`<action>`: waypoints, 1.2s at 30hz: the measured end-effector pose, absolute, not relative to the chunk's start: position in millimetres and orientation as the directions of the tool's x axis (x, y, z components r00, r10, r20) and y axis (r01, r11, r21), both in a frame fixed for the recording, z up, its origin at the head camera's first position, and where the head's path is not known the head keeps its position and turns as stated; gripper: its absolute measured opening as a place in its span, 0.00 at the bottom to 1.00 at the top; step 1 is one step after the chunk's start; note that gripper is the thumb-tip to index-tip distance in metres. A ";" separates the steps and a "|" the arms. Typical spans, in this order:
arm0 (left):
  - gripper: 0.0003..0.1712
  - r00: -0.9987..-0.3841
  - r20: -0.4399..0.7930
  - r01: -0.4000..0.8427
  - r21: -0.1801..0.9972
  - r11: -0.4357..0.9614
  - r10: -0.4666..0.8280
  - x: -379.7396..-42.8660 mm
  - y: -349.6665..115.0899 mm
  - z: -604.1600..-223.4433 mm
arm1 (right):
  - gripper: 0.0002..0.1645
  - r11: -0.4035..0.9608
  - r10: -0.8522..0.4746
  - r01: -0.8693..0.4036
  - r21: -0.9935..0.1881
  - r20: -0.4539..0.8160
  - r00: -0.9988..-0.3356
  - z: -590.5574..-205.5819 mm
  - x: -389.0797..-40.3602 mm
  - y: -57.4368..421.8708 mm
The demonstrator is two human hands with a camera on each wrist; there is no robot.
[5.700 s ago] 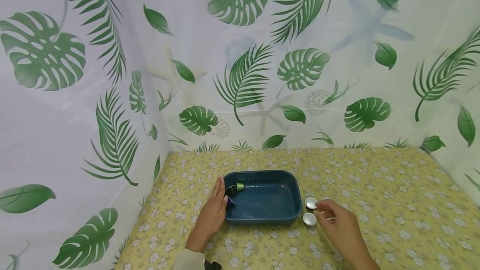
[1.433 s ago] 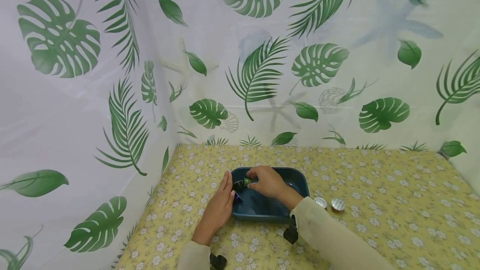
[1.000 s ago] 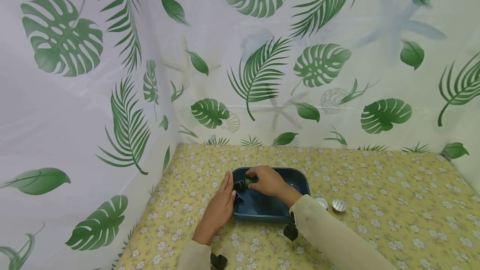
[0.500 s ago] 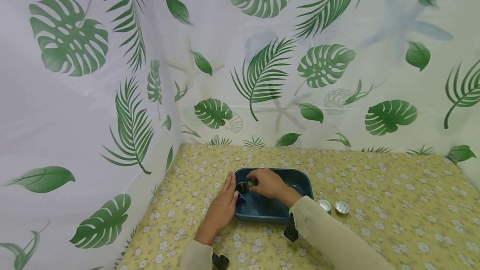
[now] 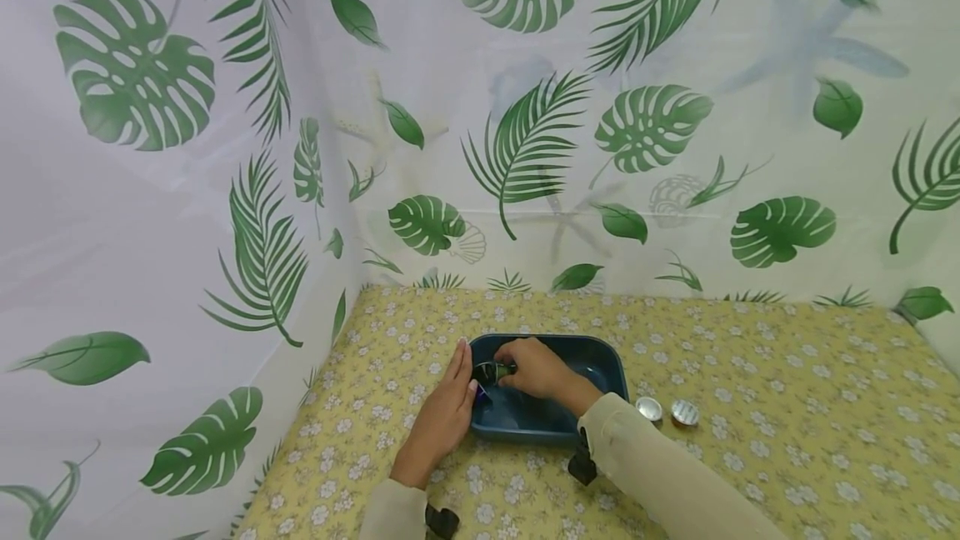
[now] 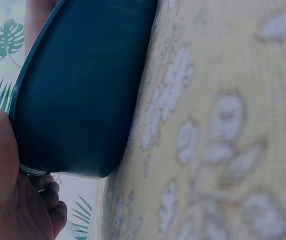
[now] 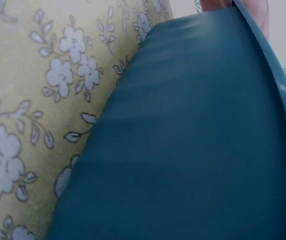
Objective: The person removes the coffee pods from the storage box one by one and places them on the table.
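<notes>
In the head view a dark blue rectangular tub [image 5: 611, 361] sits on the table. My left hand [image 5: 442, 415] lies along its left wall, fingers straight and touching the rim. Inside, at the left end, my right hand [image 5: 536, 369] pinches a small green coffee capsule [image 5: 505, 370]. A black capsule [image 5: 483, 372] lies just left of it, and a purple one [image 5: 482, 392] is nearer the front, partly hidden by my left thumb. The left wrist view shows the tub's outer wall [image 6: 83, 90] against my left hand [image 6: 13, 190].
Two silver-topped capsules, one by my right sleeve [image 5: 648, 409] and another silver-topped capsule [image 5: 684, 413] further right, stand on the yellow floral tablecloth [image 5: 787, 407]. Leaf-printed white curtains [image 5: 450, 107] close off the back and left.
Since the oldest frame, my right hand has moved from the silver-topped capsules into the tub and taken hold of the green capsule. One silver-topped capsule has shifted right. My left hand stays at the tub.
</notes>
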State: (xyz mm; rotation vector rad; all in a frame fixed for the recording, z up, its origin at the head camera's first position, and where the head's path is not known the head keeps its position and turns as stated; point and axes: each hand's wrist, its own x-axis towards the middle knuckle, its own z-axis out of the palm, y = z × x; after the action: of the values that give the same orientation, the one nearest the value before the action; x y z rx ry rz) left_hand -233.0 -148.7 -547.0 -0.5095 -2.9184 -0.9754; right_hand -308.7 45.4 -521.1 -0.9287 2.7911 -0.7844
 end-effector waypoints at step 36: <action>0.34 -0.946 0.130 0.316 0.571 0.758 0.296 -234.8 -148.8 -548.6 | 0.16 0.710 -0.557 -0.509 -0.486 0.053 -0.829 -524.3 -306.1 45.4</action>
State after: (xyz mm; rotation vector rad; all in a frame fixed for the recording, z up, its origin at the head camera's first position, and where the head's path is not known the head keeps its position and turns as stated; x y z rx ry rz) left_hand -234.8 -148.8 -548.6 -0.5072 -2.9154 -0.9557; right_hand -306.1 45.4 -524.3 -0.8800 2.8145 -0.7551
